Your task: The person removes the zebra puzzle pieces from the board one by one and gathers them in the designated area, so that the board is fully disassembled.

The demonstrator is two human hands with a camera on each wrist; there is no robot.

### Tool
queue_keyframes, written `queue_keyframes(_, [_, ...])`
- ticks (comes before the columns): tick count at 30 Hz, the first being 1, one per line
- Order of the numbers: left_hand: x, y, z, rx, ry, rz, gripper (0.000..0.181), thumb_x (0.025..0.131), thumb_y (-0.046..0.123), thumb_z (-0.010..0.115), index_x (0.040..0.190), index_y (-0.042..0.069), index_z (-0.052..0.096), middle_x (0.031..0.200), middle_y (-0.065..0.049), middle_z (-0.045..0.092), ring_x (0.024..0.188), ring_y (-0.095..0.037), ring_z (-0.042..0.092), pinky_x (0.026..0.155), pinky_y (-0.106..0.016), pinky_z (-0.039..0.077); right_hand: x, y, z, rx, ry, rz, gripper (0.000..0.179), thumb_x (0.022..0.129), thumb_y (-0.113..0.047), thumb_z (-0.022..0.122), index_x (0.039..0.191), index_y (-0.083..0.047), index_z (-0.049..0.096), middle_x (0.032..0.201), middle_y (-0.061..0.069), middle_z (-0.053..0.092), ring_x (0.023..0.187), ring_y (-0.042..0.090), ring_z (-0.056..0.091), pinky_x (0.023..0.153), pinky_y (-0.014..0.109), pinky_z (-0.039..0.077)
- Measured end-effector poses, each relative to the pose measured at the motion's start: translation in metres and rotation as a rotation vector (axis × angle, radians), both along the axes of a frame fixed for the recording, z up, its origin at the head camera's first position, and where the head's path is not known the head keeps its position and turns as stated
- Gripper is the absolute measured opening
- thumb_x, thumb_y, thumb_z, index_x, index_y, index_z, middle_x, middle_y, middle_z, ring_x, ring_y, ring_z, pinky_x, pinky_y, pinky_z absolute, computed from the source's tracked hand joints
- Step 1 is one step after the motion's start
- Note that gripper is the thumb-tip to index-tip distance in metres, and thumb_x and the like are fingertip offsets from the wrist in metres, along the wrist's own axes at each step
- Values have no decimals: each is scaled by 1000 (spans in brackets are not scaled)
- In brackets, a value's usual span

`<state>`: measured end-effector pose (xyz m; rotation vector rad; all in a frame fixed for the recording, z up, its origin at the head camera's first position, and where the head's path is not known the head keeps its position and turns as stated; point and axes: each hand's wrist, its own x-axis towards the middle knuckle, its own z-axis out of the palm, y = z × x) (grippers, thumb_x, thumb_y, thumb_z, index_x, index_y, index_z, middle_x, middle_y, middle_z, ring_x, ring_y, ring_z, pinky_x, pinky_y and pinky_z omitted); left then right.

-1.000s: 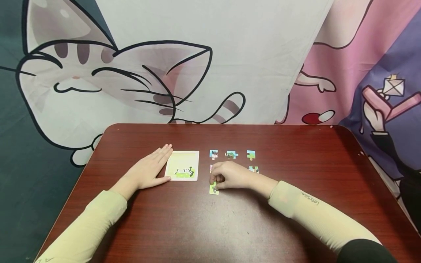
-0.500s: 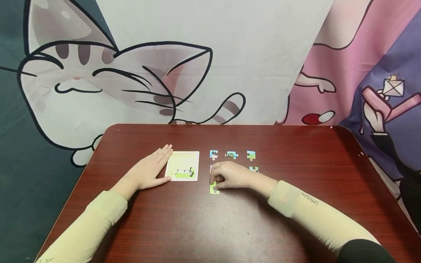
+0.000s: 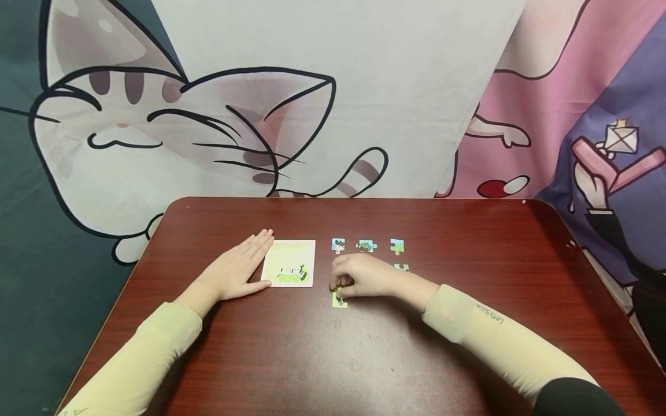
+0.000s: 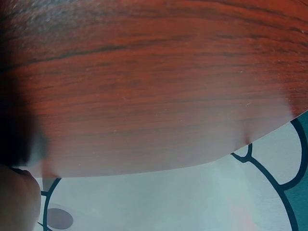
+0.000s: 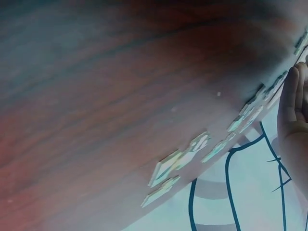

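My left hand [image 3: 234, 268] lies flat on the table, fingers straight, with fingertips and thumb at the left edge of a square puzzle board [image 3: 288, 254]. The board is pale yellow with a light rim; a green strip with a black-and-white figure shows near its bottom. To the right, my right hand [image 3: 366, 276] is over the loose pieces, thumb and curled fingers pinching a green puzzle piece [image 3: 340, 303] at the near left. The hand covers part of that piece and others beneath it. The right wrist view shows that hand [image 5: 294, 110] at its right edge.
Three puzzle pieces lie in a back row: a left piece [image 3: 338, 245], a middle piece [image 3: 366, 246] and a right piece [image 3: 398, 246]. Another piece [image 3: 402, 267] shows behind the right wrist. A cartoon cat curtain [image 3: 208, 127] hangs behind the brown table [image 3: 468, 242].
The right hand's fingertips have shifted slightly left at the green puzzle piece. The left hand and the board have stayed in place.
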<state>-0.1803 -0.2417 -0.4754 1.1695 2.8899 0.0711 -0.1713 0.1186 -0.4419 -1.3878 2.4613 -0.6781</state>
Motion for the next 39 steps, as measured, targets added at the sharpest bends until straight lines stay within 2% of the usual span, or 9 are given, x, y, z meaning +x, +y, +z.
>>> queue_keyframes(7, [0,0,-3,4,0,0,98,99,56,63,165,-6,25,176,-23,21,165,-37,23,133,-51,28,-3,-9,0,-24,-12,-5,5,93,-17,81,98,-17,79,94,-7,71,81,0,64,75,13,54])
queue_keyframes(17, [-2,-1,-5,-4,11,1,99,99,56,63,165,-6,25,176,-22,21,165,-36,23,133,-51,28,-9,-22,1,-59,-51,-36,6,92,-13,81,96,-15,77,92,-4,71,81,3,65,75,14,55])
queue_keyframes(31, [-1,0,-2,-8,-12,14,100,99,56,64,166,-6,24,176,-22,20,165,-35,21,133,-51,27,-24,-48,4,-72,-101,-71,6,93,-10,78,99,-11,78,96,0,73,81,3,65,76,14,55])
queue_keyframes(39, [-1,-1,-4,-6,-12,15,100,99,56,63,166,-5,23,177,-21,19,165,-35,21,133,-51,27,-32,-63,2,-95,-124,-75,4,93,-8,77,97,-8,77,92,0,74,80,4,65,73,12,54])
